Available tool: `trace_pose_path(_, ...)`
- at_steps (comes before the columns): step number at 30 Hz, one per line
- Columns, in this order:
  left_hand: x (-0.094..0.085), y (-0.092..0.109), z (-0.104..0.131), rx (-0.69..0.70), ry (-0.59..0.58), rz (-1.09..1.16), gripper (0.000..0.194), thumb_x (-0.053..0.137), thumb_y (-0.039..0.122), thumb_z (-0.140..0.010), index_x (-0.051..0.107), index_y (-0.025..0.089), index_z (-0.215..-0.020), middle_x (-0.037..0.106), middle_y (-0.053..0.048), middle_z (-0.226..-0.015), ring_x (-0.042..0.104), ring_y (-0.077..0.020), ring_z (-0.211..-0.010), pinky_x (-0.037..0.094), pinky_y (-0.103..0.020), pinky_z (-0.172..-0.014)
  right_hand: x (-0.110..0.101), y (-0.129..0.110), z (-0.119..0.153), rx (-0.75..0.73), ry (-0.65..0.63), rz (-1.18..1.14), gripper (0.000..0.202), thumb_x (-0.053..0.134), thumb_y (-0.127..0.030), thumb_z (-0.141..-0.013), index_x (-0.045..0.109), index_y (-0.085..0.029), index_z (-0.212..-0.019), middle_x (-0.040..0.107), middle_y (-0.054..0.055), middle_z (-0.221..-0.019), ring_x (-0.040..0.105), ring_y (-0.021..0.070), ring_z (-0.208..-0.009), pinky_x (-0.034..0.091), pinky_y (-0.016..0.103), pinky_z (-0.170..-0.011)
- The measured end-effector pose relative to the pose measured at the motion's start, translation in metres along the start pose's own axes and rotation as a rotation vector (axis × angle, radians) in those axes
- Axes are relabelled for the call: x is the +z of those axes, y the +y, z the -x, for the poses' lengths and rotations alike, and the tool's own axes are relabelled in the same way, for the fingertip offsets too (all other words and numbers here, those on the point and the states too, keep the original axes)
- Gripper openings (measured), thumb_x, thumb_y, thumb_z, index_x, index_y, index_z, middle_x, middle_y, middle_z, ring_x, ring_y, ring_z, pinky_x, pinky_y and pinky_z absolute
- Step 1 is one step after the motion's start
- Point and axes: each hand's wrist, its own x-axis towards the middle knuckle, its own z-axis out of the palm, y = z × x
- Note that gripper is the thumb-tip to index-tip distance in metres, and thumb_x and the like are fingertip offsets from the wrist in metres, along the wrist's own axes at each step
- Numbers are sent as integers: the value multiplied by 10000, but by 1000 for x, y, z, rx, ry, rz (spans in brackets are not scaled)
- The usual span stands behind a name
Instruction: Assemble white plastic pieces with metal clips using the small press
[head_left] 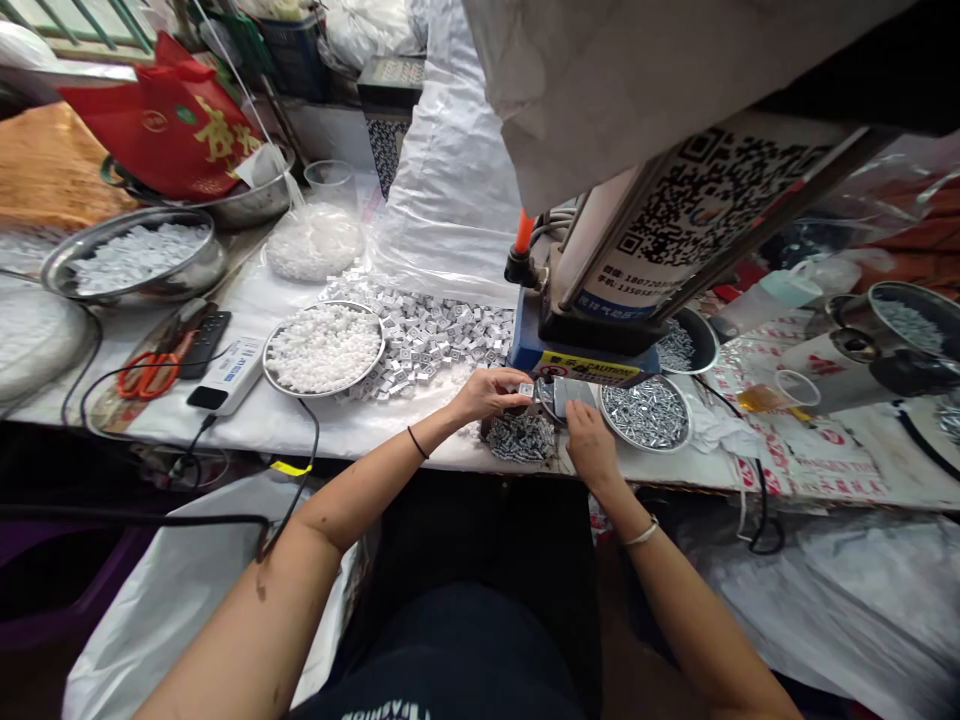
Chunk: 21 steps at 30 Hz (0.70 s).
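Observation:
My left hand (491, 394) is closed in a pinch on a small square silver-white cap (526, 390), just left of the press. My right hand (591, 440) has its fingers drawn together against the near edge of a flat grey metal block (574, 393) under the press head; what its fingertips hold, if anything, is hidden. Below my left fingers lies a heap of small metal screws (521, 438). To the right, a round dish of metal pins (645, 412) stands close to my right hand. Behind my left hand spreads a pile of similar square caps (442, 335).
The blue-based press (577, 350), with a caution label, rises over my hands. Left of the caps stands a bowl of white plastic pieces (325, 348). Orange-handled scissors (150, 374) and a white power strip (226, 378) lie further left. A cable (304, 470) hangs over the front edge.

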Motion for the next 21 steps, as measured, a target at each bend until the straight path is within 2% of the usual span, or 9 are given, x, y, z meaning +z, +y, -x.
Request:
trace_pose_path(3, -7, 9, -3, 57, -43, -117, 270, 721, 402, -655, 708, 151, -750, 618, -18, -657, 535, -122, -615, 400, -217, -566, 8, 11, 6, -41, -52, 39, 520, 385, 11, -726, 551, -40, -1216, 586, 196, -1213, 530, 299, -1111, 455, 417, -929)
trace_pose_path(5, -13, 18, -6, 89, -105, -200, 237, 731, 393, -643, 682, 162, -659, 578, -2, -590, 521, -124, -608, 385, -216, -573, 2, 15, 0, -37, -99, -32, 470, 411, -1, -718, 624, -86, -1129, 637, 160, -1141, 578, 272, -1036, 476, 382, -894)
trace_pose_path(7, -19, 25, -10, 73, -153, -215, 235, 758, 383, -605, 669, 167, -628, 560, 4, -561, 523, -133, -618, 383, -220, -583, -8, 14, -12, 29, -111, -201, 365, 445, -63, -761, 682, -153, -1024, 692, 112, -1019, 629, 239, -931, 505, 352, -830)
trace_pose_path(10, -21, 26, -13, -56, -121, -31, 302, 784, 380, -565, 685, 150, -733, 604, -5, -632, 550, -142, -662, 408, -232, -616, -25, -1, -28, 168, 41, -517, 269, 470, -218, -844, 693, -214, -993, 714, 57, -969, 659, 207, -886, 520, 340, -800)
trace_pose_path(13, -13, 14, -13, -202, -45, 314, 388, 775, 409, -583, 661, 123, -819, 634, -18, -724, 565, -117, -669, 436, -236, -647, -35, -28, -41, 175, 202, -662, 263, 489, -289, -853, 688, -222, -1012, 709, 48, -1002, 652, 199, -923, 500, 336, -841)
trace_pose_path(17, 2, -3, -15, -256, 7, 603, 384, 783, 400, -587, 617, 126, -799, 627, -6, -718, 559, -79, -638, 437, -214, -647, -34, -51, -59, 131, 205, -655, 223, 543, -335, -821, 721, -208, -865, 726, 55, -879, 651, 209, -831, 490, 319, -796)
trace_pose_path(21, 12, -14, -18, -296, 69, 650, 388, 779, 383, -591, 584, 113, -791, 624, -4, -722, 548, -67, -618, 408, -199, -607, -27, -51, -72, 254, 155, -693, 229, 561, -326, -798, 716, -185, -707, 710, 42, -682, 627, 191, -640, 480, 278, -627)
